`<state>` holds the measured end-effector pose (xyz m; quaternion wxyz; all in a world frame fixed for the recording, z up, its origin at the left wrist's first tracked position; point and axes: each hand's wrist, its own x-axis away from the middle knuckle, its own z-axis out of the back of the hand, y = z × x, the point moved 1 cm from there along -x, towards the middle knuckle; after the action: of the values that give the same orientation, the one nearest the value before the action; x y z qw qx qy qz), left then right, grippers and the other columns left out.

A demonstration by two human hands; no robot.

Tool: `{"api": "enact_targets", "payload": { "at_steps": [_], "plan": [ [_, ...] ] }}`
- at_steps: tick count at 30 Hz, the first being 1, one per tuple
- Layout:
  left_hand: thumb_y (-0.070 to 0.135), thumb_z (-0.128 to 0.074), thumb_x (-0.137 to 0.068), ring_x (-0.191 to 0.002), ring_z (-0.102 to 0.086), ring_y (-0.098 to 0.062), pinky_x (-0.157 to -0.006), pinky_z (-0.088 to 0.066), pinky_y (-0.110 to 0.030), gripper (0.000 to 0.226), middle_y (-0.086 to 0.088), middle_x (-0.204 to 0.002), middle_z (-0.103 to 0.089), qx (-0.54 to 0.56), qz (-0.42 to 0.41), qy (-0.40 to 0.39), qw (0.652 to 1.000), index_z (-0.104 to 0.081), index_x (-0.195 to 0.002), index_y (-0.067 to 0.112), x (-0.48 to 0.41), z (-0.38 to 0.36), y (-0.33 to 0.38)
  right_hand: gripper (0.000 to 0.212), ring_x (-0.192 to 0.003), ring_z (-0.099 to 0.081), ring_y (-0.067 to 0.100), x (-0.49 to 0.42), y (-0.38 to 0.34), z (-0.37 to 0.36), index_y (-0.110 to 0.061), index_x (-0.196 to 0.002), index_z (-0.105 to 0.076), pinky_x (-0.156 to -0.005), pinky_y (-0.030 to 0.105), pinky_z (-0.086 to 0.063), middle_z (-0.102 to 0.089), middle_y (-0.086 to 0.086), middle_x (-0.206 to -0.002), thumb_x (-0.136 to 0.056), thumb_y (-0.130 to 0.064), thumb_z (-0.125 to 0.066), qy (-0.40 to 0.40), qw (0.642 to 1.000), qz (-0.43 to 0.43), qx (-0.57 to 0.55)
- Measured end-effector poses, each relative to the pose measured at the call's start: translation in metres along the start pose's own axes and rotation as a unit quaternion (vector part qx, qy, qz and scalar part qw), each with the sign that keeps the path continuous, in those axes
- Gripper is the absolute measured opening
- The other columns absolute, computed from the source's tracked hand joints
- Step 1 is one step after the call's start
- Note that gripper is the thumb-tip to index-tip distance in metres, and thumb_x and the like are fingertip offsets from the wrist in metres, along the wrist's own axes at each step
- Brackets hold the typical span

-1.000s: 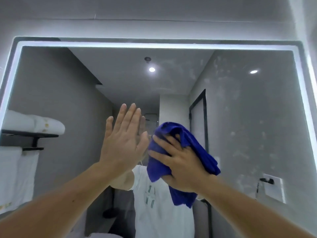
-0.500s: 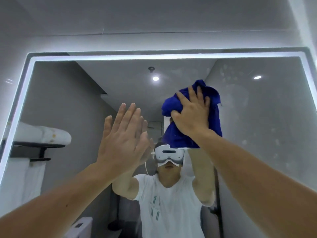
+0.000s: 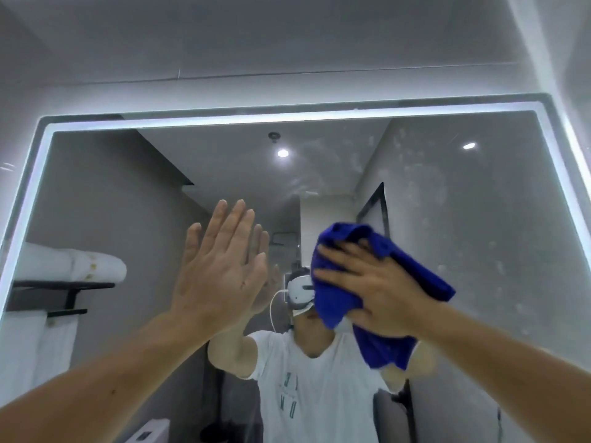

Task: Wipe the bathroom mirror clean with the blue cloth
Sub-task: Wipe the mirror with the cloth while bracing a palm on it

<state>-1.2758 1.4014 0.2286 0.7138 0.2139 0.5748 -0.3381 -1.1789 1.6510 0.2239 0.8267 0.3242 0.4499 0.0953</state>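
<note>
The large bathroom mirror [image 3: 473, 225] has a lit white border and fills most of the head view. My left hand [image 3: 220, 270] lies flat on the glass left of centre, fingers straight and pointing up. My right hand [image 3: 374, 292] presses the bunched blue cloth [image 3: 332, 302] against the glass at centre right, fingers spread and pointing left. Part of the cloth hangs below and to the right of that hand. Pale smears and spots [image 3: 415, 174] cover the upper right of the glass.
The mirror reflects a person in a white shirt [image 3: 307, 388] wearing a headset, and a black rack with white towels [image 3: 64, 279] at the left. A grey wall [image 3: 287, 43] runs above the mirror. A wall corner [image 3: 543, 59] stands at the far right.
My right hand has brought the cloth down from the upper middle of the glass to mid height, fingers turning to point left. My left hand has stayed flat on the mirror.
</note>
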Motion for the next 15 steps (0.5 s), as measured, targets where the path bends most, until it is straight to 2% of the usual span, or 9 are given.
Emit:
{"api": "enact_targets", "payload": {
  "at_steps": [3,5,7,9,11,15],
  "plan": [
    [0.052,-0.007,-0.090,-0.144,0.027,-0.001,-0.122,0.010,-0.039,0.072,0.012,-0.163,0.013,-0.013,0.002,-0.002,1.000,-0.001,-0.157,0.024,-0.010,-0.001,-0.001,0.066,-0.150,-0.005,0.016,-0.032,0.039,0.019,-0.035,-0.147,-0.035,-0.119,0.038,0.005,-0.016,-0.009,-0.161,-0.085,-0.035,-0.057,0.072,0.984,-0.155,-0.046],
    [0.051,-0.008,-0.091,-0.144,0.028,-0.001,-0.121,0.011,-0.039,0.071,0.013,-0.163,0.015,-0.008,0.007,-0.003,1.000,0.002,-0.157,0.026,-0.018,0.000,-0.005,0.064,-0.149,-0.005,0.017,-0.068,0.043,0.027,-0.031,-0.149,-0.034,-0.117,0.042,0.003,-0.017,-0.006,-0.161,-0.088,-0.033,-0.053,0.105,0.965,-0.235,-0.050],
    [0.052,-0.009,-0.090,-0.145,0.025,-0.001,-0.121,0.011,-0.037,0.072,0.013,-0.163,0.012,0.007,0.016,0.007,1.000,0.001,-0.157,0.026,-0.023,0.002,-0.009,0.065,-0.149,-0.005,0.019,-0.101,0.030,0.031,-0.025,-0.150,-0.032,-0.117,0.047,-0.001,-0.018,-0.002,-0.161,-0.087,-0.034,-0.048,0.120,0.952,-0.276,-0.055],
    [0.055,-0.007,-0.089,-0.146,0.021,-0.001,-0.122,0.010,-0.037,0.074,0.013,-0.164,0.009,0.018,0.016,0.016,1.000,-0.002,-0.157,0.026,-0.024,0.001,-0.010,0.069,-0.148,-0.005,0.020,-0.122,0.008,0.028,-0.021,-0.150,-0.030,-0.117,0.050,-0.001,-0.017,0.000,-0.161,-0.085,-0.035,-0.048,0.123,0.955,-0.262,-0.059],
    [0.056,-0.005,-0.088,-0.147,0.019,-0.001,-0.122,0.010,-0.037,0.076,0.012,-0.164,0.007,0.021,0.009,0.022,0.999,-0.004,-0.157,0.024,-0.022,-0.001,-0.009,0.071,-0.149,-0.002,0.020,-0.129,-0.015,0.020,-0.019,-0.152,-0.025,-0.118,0.049,0.002,-0.012,0.000,-0.162,-0.086,-0.036,-0.046,0.102,0.970,-0.210,-0.059],
    [0.055,-0.006,-0.088,-0.147,0.019,-0.002,-0.121,0.010,-0.036,0.076,0.010,-0.164,0.005,0.015,0.003,0.024,1.000,-0.007,-0.157,0.022,-0.020,0.001,-0.005,0.072,-0.150,0.008,0.018,-0.092,-0.041,0.004,-0.023,-0.156,-0.013,-0.121,0.045,0.002,0.001,-0.003,-0.164,-0.091,-0.039,-0.041,0.035,0.991,-0.115,-0.061]
  ]
}}
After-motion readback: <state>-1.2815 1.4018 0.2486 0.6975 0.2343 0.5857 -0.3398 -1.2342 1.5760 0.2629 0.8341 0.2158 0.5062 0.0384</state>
